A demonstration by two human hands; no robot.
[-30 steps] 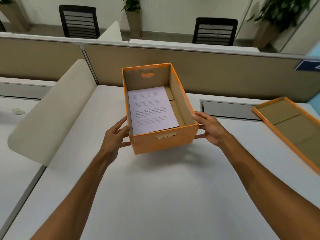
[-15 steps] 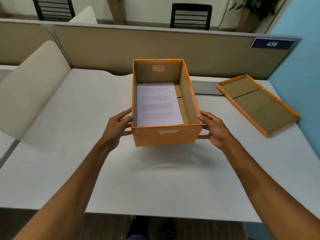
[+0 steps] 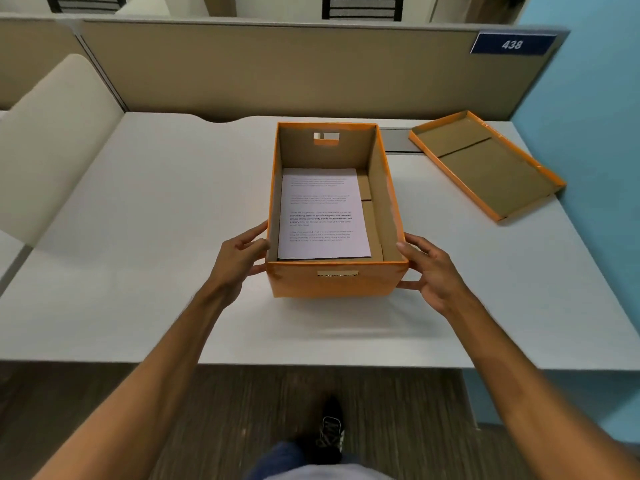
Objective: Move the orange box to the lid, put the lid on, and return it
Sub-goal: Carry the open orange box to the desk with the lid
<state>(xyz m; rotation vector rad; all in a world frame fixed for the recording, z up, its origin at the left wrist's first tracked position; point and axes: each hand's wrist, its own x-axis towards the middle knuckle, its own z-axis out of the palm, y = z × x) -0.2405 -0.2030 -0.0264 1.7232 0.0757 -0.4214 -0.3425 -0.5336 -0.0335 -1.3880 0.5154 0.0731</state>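
Observation:
An open orange box (image 3: 337, 284) with brown cardboard walls sits in the middle of the white desk (image 3: 145, 258), a printed white sheet (image 3: 322, 213) lying flat inside it. My left hand (image 3: 239, 258) presses against its left near corner and my right hand (image 3: 429, 271) against its right near corner, so both hold the box. The orange lid (image 3: 485, 164) lies upside down on the desk at the back right, apart from the box.
A beige partition (image 3: 277, 71) runs along the desk's far edge with a blue sign reading 438 (image 3: 512, 45). A cream curved divider (image 3: 52, 140) stands at the left. A blue wall (image 3: 595, 133) bounds the right side. My shoe (image 3: 330, 431) shows below the desk's near edge.
The box, held in both hands, has shifted right along the desk toward the lid. The view has swung right and down, so the lid now appears closer to the box.

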